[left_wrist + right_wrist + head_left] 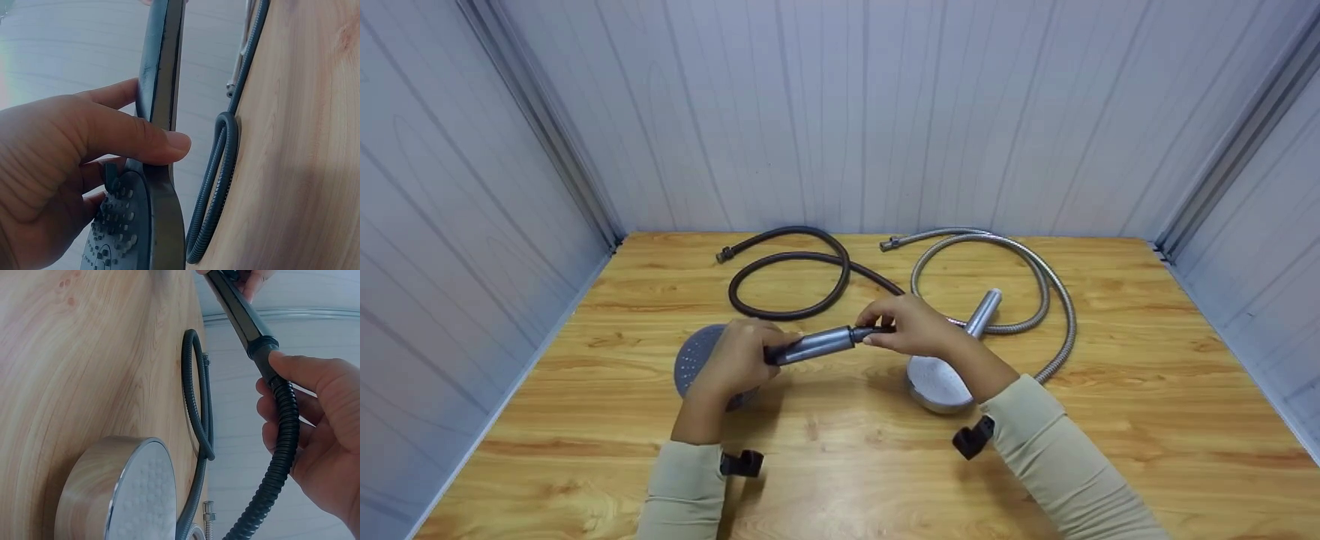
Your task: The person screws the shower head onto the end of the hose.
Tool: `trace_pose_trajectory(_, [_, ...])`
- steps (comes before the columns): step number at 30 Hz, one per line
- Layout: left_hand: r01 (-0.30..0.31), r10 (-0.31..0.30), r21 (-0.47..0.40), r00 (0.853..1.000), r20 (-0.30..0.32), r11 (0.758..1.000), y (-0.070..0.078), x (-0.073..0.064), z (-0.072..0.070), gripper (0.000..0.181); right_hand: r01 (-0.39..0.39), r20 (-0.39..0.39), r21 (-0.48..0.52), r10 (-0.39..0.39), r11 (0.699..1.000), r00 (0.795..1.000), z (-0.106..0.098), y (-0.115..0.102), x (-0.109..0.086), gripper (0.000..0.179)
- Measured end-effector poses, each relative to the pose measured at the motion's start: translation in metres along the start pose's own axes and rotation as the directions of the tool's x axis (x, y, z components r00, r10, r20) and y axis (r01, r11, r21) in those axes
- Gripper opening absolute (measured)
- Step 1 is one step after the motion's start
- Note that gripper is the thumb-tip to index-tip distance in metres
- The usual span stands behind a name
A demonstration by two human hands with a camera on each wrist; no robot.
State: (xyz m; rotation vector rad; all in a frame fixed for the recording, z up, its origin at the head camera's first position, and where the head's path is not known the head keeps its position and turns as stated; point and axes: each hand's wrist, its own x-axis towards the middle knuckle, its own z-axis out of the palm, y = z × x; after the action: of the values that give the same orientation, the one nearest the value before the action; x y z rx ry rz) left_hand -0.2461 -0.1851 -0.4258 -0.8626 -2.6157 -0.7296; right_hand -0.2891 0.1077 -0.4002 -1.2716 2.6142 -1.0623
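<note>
My left hand (737, 354) grips the dark shower head (696, 360) near the neck, thumb across the handle and fingers behind it, as the left wrist view shows. The nozzle face (115, 225) is partly covered by the fingers. At the handle's other end, my right hand (911, 326) pinches the connector (264, 363) of the black shower hose (284, 433) between thumb and fingers. Connector and handle end meet in line; whether the threads are engaged I cannot tell. Both hands hold the pieces above the wooden table (840, 465).
A silver shower head (941, 382) lies under my right forearm, its handle pointing away. Behind it a silver hose (1069, 315) is coiled. The black hose's loop (735, 289) lies at the back left. White panels (855, 112) wall the table at the back and sides.
</note>
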Motion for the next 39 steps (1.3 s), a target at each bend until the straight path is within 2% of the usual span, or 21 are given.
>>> trace_pose_trajectory(6, [-0.008,0.008,0.007,1.0,-0.003,1.0,-0.0009,0.0,0.0001,0.053,-0.007,0.007,-0.006,0.008,1.0,1.0,0.0009,0.0008,0.0004,0.017])
trace_pose_trajectory(18, [0.023,-0.023,0.017,1.0,0.021,1.0,-0.0003,0.0001,-0.0008,0.054,-0.056,0.033,-0.017,0.057,0.998,0.998,0.001,0.0006,0.0003,0.02])
trace_pose_trajectory(26, [0.01,-0.01,0.012,1.0,0.008,1.0,-0.0011,-0.0002,-0.0001,0.053,-0.021,-0.005,-0.027,0.021,0.999,1.0,0.0019,0.0019,-0.0002,0.031])
trace_pose_trajectory(39, [0.03,-0.031,0.027,0.999,0.02,0.999,0.001,-0.0001,-0.0005,0.053,0.014,-0.018,-0.027,-0.015,1.0,1.0,0.0037,0.0038,0.0003,0.02])
